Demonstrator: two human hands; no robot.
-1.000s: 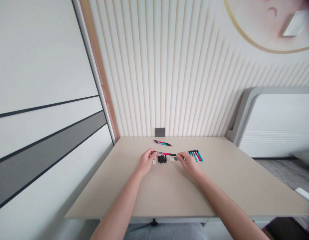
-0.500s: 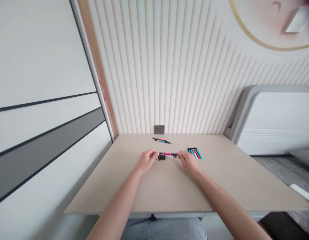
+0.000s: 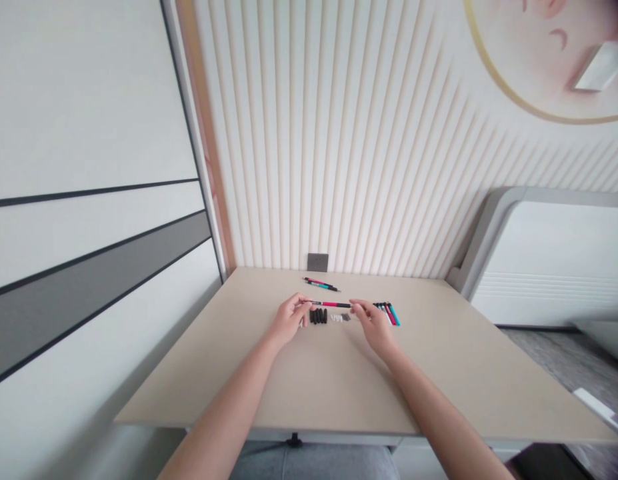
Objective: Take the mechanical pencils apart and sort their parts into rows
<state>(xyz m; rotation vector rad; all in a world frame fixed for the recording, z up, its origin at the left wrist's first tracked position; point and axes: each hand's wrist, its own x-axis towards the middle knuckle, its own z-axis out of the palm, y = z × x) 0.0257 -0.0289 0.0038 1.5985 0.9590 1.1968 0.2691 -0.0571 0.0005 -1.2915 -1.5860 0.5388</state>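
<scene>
A red and black pen is held level above the table between my two hands. My left hand pinches its left end, and my right hand pinches the black right end. Just below the pen lie several black grips in a row. Beside them are small white pieces and a little heap of tiny grey parts. To the right of my right hand, several coloured pen barrels in red, white and blue lie side by side, partly hidden by the hand.
Two pens, one red and one blue, lie farther back on the beige table. A dark socket is on the ribbed wall behind. A white cabinet stands at the left, and a pale headboard at the right.
My hands have lifted slightly off the row of parts with the pen, uncovering more of the black grips. The whole view has tilted a little.
</scene>
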